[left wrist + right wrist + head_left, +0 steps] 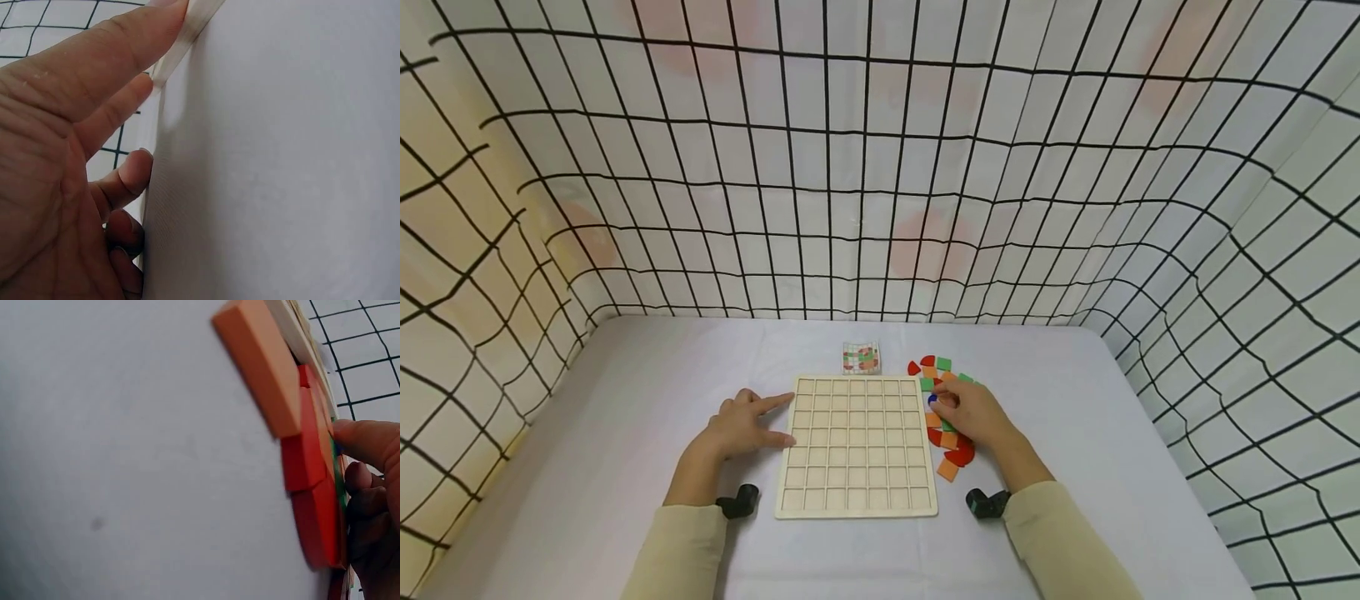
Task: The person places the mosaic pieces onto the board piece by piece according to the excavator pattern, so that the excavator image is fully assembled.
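A cream board (859, 514) with a grid of raised square cells lies flat on the table. My left hand (739, 427) is at its left side, with index finger and thumb stretched out to touch the edge. In the left wrist view, those fingers (134, 44) meet the board's rim (181, 53). My right hand (976, 412) is over flat coloured pieces along the board's right side. Its thumb and index finger pinch a small blue piece (933, 399). The right wrist view shows the thumb (365, 439) low beside red pieces (306, 450); the hand hides part of the pile.
Orange squares (948, 470), green squares (943, 364) and red curved pieces (961, 454) make up the pile. A small card with a coloured pattern (861, 358) lies behind the board. Black wire mesh (865, 217) surrounds the white-covered table (647, 400) at the back and sides.
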Demonstrator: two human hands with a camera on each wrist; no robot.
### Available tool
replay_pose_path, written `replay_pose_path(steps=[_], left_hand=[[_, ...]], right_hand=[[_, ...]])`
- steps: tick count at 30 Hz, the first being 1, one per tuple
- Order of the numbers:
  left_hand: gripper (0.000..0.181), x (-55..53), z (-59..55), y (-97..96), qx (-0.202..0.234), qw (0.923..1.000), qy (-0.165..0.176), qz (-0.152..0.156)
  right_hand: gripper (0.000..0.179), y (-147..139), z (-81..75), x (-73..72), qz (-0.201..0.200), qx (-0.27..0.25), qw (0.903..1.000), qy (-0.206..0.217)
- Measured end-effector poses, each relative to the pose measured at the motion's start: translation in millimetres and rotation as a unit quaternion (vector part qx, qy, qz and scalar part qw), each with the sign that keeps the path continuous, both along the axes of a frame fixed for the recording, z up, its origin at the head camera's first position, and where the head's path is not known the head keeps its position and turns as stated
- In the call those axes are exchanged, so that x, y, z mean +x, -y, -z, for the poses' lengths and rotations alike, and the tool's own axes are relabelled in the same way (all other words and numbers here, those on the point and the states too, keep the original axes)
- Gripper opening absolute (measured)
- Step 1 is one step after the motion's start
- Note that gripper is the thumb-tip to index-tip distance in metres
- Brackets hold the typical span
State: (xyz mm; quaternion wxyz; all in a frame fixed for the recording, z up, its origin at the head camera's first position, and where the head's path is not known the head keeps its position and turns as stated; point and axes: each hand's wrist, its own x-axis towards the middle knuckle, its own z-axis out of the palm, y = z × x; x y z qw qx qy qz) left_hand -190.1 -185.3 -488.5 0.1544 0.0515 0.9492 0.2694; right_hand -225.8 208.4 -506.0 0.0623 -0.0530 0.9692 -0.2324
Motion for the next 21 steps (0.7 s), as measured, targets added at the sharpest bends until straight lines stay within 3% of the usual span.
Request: replay_pose_path(steps=[8,14,21], left_hand=[[0.084,2.3,0.5,0.3,-0.009,0.9999,-0.008,0.005],[0.084,2.9,-0.5,-0.1,-0.006,1.0,-0.007,0.001],[0.084,3.0,0.3,-0.3,-0.004,0.9999,-0.01,0.0]], right_hand=[[0.029,0,-0.2,0.1,0.017,-0.032,0.9993,-0.012],[0.028,1,6.8,-1.2,0.006,-0.017,0.9995,-0.024],[0.023,3,8.3,-3.2,0.028,-0.03,0.999,-0.019]])
